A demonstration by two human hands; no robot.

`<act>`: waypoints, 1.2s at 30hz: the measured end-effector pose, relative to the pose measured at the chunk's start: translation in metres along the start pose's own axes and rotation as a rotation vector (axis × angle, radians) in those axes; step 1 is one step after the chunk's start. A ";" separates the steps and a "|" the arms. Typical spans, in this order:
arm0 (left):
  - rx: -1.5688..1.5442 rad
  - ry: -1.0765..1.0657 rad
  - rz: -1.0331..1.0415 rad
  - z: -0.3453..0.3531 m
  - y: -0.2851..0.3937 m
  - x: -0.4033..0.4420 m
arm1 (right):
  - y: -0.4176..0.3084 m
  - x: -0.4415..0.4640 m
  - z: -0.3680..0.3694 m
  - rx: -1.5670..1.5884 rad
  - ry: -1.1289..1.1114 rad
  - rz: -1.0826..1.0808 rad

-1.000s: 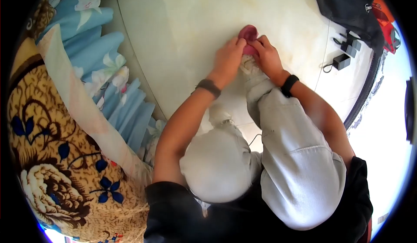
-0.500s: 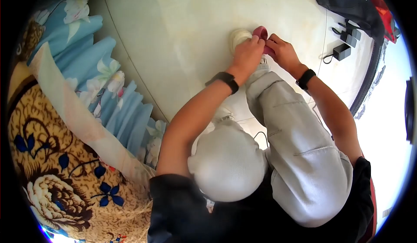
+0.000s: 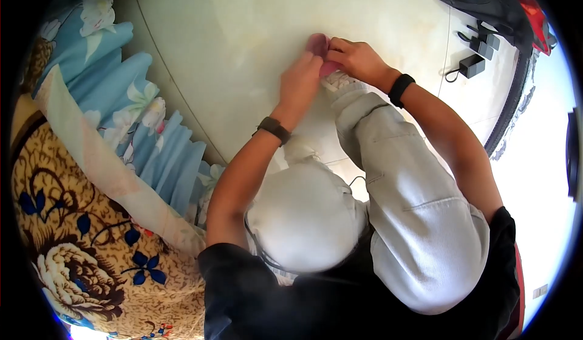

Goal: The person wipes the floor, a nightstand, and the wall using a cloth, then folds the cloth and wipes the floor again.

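Observation:
A dark pink, soft-looking piece (image 3: pixel 330 68), curled at its far end, lies over the front of a light shoe (image 3: pixel 341 80) on my outstretched foot. My left hand (image 3: pixel 300 80) has its fingers closed on the near-left side of this piece. Against its right side, my right hand (image 3: pixel 355 59) pinches it with bent fingers. Both hands hide part of the piece and of the shoe, so its exact kind cannot be made out. Further back, beside my bent knee, the other light shoe (image 3: pixel 300 150) shows in part.
Pale floor tiles (image 3: pixel 231 54) lie around my feet. Black power adapters (image 3: pixel 472 66) with cords sit on the right, near a black bag (image 3: pixel 480 0). A blue floral bed skirt (image 3: pixel 139 91) and a patterned brown blanket (image 3: pixel 79 218) hang along the left.
Both hands and the dark pink piece have shifted left in view, with the foot. The piece now covers more of the shoe's front, and my left wrist has swung left.

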State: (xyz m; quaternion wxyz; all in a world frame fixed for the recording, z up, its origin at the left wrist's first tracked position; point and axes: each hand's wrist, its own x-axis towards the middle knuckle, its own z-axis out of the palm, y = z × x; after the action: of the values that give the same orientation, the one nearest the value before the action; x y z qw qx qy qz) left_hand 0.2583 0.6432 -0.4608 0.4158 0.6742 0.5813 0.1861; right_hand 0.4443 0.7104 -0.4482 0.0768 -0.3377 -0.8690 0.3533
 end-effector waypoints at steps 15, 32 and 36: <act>0.158 0.047 0.199 -0.029 -0.004 0.072 | 0.043 0.007 0.006 0.057 0.234 0.348; -0.228 0.054 -0.004 0.007 -0.057 0.070 | 0.043 0.045 -0.005 0.013 -0.213 0.448; -0.123 -0.113 0.002 0.009 -0.037 0.095 | 0.046 0.036 -0.030 0.158 -0.337 0.693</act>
State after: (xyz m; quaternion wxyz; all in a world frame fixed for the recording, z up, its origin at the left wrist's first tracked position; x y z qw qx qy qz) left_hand 0.2654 0.7285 -0.5171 0.4882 0.6576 0.5436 0.1834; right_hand 0.4524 0.7742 -0.4605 -0.1652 -0.5412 -0.6741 0.4748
